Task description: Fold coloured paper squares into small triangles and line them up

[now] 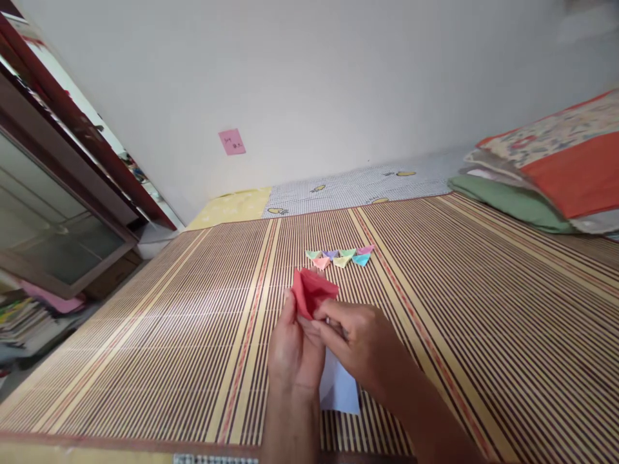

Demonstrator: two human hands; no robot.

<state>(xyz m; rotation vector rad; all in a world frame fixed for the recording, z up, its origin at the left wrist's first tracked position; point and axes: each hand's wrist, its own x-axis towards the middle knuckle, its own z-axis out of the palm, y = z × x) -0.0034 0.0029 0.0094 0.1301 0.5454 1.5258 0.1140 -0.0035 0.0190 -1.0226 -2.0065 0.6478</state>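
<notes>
A folded red paper is held up between both hands, with its pocket spread apart at the top. My left hand cradles it from below and from the left, thumb against its left side. On the right, my right hand pinches the paper's lower right corner between thumb and fingers. Beneath the hands, a white sheet of paper lies on the striped mat, partly covered by them. Just beyond the red paper sit several small folded paper triangles in pastel colours, arranged in two staggered rows.
The striped bamboo mat covers the bed. Folded bedding and a pillow are stacked at the far right. A pink note is stuck to the white wall. To the left stand a glass-doored cabinet and a pile of books.
</notes>
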